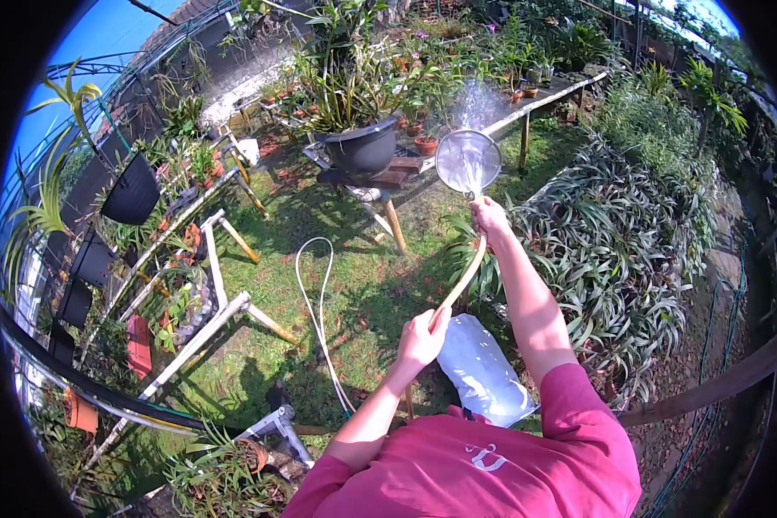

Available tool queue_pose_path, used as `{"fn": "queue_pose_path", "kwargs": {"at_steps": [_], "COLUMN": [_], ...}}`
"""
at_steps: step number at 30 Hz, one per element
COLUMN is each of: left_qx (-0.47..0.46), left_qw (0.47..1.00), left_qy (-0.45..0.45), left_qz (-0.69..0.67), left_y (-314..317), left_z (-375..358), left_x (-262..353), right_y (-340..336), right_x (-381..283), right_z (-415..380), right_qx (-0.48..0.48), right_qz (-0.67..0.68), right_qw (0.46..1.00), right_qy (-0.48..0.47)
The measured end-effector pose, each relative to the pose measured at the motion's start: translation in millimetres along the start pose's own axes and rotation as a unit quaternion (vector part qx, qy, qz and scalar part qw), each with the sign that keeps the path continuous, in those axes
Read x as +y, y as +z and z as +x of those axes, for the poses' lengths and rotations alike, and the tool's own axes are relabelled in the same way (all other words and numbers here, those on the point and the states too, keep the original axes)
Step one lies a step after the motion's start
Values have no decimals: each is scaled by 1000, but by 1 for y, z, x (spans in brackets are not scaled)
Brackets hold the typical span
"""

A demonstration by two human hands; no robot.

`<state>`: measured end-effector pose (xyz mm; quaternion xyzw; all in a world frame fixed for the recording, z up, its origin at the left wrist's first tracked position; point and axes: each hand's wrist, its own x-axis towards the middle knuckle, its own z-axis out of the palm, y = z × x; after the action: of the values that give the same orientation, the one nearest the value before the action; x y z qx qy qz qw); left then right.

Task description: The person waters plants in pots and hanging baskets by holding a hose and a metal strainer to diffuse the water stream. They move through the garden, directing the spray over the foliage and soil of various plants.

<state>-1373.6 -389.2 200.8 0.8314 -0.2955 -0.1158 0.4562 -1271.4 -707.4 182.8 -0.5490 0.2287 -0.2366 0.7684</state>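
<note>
Hose [467,277] pale yellow, curved; water spraying through round mesh sieve [469,159]; left hand [421,338], right hand [490,217] curled round hose.

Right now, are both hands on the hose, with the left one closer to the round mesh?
Not quite: in the head view, the right hand is closer to the round mesh, while the left hand grips farther back. Both are indeed on the hose.
</note>
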Motion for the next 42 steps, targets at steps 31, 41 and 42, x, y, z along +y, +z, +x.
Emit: {"fn": "queue_pose_path", "kwargs": {"at_steps": [31,41,42], "left_qx": [66,69,70], "left_qw": [997,995,995], "left_qy": [-38,-61,-63], "left_qz": [-12,-23,-24], "left_y": [-25,-30,-32], "left_z": [-5,-7,-9], "left_x": [-9,-5,-3], "right_y": [89,95,97], "right_x": [5,5,6], "right_z": [17,14,13], "right_qx": [-70,-41,-41], "right_qz": [9,28,26], "right_qw": [998,999,999], "right_qy": [-1,-16,-18]}}
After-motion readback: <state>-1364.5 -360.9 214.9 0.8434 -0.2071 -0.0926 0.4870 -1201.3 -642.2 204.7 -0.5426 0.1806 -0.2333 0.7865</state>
